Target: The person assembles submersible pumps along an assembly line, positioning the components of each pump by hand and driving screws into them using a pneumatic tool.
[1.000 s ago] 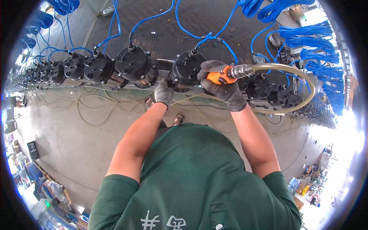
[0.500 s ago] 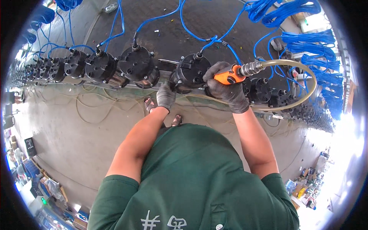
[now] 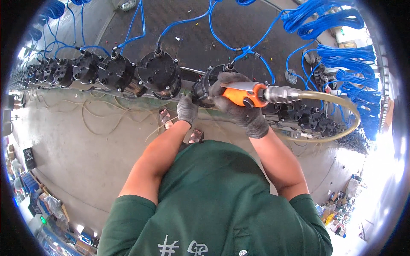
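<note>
Seen from above, the gloved right hand (image 3: pixel 239 106) has its grip wrapped tight around an orange air tool (image 3: pixel 245 94), its nose pressed to a round black housing (image 3: pixel 205 87) on the long rail (image 3: pixel 128 91). The gloved left hand (image 3: pixel 187 109) cups the housing's lower edge, fingers curled against it. More black housings (image 3: pixel 160 73) crowd the rail's left, blue hoses (image 3: pixel 337 64) the right, with bare floor (image 3: pixel 85 145) below; both forearms reach forward, elbows bent.

You stand on a bare concrete floor (image 3: pixel 85 149), loose cords trailing across it. Bright daylight floods in at your right.
</note>
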Tool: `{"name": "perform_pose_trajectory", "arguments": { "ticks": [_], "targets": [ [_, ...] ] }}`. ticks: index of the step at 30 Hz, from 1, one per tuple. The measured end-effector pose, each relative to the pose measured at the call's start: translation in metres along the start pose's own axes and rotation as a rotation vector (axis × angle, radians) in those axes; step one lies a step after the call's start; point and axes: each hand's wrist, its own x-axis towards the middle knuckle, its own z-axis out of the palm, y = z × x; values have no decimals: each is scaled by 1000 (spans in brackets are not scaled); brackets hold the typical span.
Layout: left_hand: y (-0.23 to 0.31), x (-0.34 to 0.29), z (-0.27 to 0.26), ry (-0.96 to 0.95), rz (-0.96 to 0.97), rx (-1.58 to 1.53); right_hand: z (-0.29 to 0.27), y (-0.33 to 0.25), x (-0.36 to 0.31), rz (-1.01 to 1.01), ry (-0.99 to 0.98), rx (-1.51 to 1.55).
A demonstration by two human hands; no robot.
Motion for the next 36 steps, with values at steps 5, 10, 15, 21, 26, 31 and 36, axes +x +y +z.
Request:
{"name": "perform_pose_trajectory", "arguments": {
  "ticks": [5, 10, 15, 21, 26, 31, 36],
  "targets": [
    [-10, 0, 9, 49, 116, -25, 3, 15, 16, 35, 34, -119],
    [-42, 12, 39, 28, 138, -102, 1, 15, 34, 16, -122, -264],
    [-30, 6, 16, -27, 188, 50, 0, 13, 35, 119, -105, -137],
    [10, -16, -17, -74, 245, -327, -6, 24, 32, 70, -126, -212],
    [20, -17, -27, 189, 786, 225, -7, 22, 34, 84, -75, -302],
    [120, -37, -112, 118, 730, -123, -7, 28, 34, -48, -70, -519],
    [109, -15, -95, 2, 762, -162, -2, 19, 36, -13, -81, -257]
  ]
}}
